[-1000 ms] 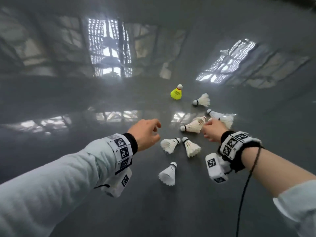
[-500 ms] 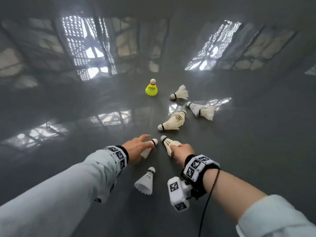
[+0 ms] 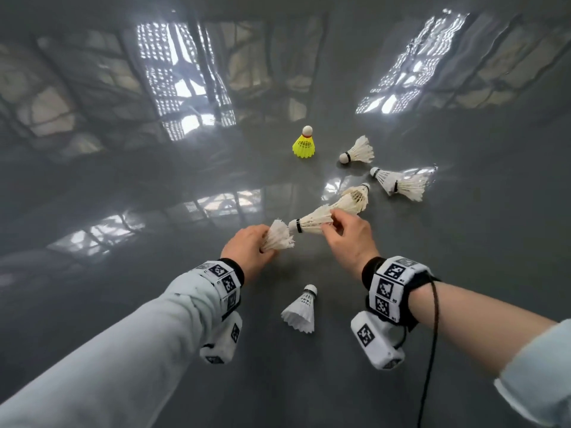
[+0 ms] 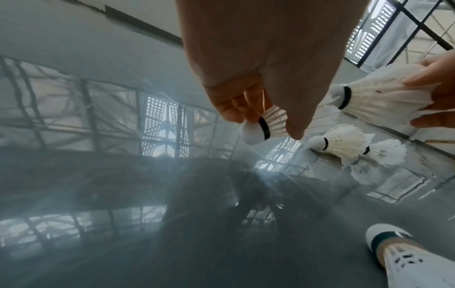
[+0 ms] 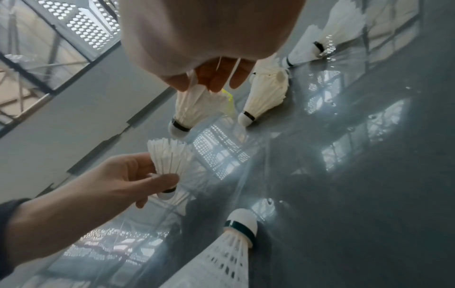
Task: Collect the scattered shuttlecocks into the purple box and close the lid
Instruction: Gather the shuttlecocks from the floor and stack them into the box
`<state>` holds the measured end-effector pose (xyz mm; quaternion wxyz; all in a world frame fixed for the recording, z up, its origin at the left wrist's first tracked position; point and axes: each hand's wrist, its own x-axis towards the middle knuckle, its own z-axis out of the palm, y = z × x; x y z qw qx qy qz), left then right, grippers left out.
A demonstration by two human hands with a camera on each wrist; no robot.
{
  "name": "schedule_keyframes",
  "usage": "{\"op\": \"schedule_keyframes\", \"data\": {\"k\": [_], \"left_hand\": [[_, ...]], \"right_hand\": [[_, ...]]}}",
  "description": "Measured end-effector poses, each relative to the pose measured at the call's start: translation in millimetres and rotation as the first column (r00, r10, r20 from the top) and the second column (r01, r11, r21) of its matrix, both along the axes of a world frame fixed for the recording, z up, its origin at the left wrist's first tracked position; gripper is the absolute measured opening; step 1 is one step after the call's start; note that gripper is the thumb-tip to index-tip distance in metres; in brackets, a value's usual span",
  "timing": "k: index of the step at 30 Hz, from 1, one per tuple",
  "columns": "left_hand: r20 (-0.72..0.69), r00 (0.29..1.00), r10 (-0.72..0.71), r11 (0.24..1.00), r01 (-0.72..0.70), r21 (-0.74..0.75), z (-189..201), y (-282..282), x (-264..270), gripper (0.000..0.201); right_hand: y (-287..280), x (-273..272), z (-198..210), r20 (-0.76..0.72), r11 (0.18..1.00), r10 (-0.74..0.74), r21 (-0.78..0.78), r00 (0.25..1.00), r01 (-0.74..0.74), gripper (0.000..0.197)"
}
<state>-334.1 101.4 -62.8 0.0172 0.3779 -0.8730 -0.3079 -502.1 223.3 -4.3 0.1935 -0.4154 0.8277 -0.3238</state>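
My left hand (image 3: pixel 262 245) grips a white feather shuttlecock (image 3: pixel 279 236) near its cork (image 4: pixel 255 134), its skirt pointing right. My right hand (image 3: pixel 332 225) pinches the skirt of a second white feather shuttlecock (image 3: pixel 310 222), whose cork points left and almost meets the first one's feathers. Both are held just above the glossy grey surface (image 3: pixel 154 304). A white plastic shuttlecock (image 3: pixel 301 312) stands below the hands. A yellow one (image 3: pixel 304 145) stands farther off, and several white feather ones (image 3: pixel 398 183) lie to the right. No purple box is in view.
The grey surface mirrors bright windows and beams. A feather shuttlecock (image 3: pixel 355 197) lies right behind my right hand. A black cable (image 3: pixel 431 350) hangs from my right wrist band. A pale wall (image 5: pixel 74 126) borders the surface on the left of the right wrist view.
Each hand has picked a white feather shuttlecock up off the surface. The two hands now hold them close together, the right one's cork toward the left one's skirt.
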Motion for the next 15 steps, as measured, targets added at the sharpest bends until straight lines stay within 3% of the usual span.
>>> {"op": "schedule_keyframes", "data": {"k": [3, 6, 9, 12, 15], "left_hand": [[-0.012, 1.000, 0.007, 0.999, -0.007, -0.053, 7.5, 3.2, 9.1, 0.023], [0.007, 1.000, -0.018, 0.997, 0.018, -0.080, 14.9, 8.2, 10.1, 0.029], [-0.041, 0.998, -0.055, 0.997, 0.053, -0.048, 18.0, 12.7, 2.7, 0.037], [-0.108, 0.990, -0.087, 0.991, 0.097, 0.094, 23.0, 19.3, -4.4, 0.071], [-0.120, 0.982, -0.145, 0.986, 0.154, 0.067, 30.5, 23.2, -7.7, 0.100]], "right_hand": [[-4.6, 5.3, 0.0, -0.059, 0.992, 0.122, 0.016, 0.991, -0.122, 0.014], [-8.2, 8.9, -2.0, -0.046, 0.984, 0.178, 0.038, 0.983, -0.176, 0.006], [-10.2, 11.7, -3.9, -0.011, 0.968, 0.250, 0.026, 0.968, -0.250, 0.011], [-13.1, 14.5, -1.9, 0.069, 0.965, 0.262, -0.004, 0.963, -0.262, 0.018], [-15.0, 11.2, -0.2, 0.179, 0.975, 0.222, -0.020, 0.958, -0.222, 0.022]]}}
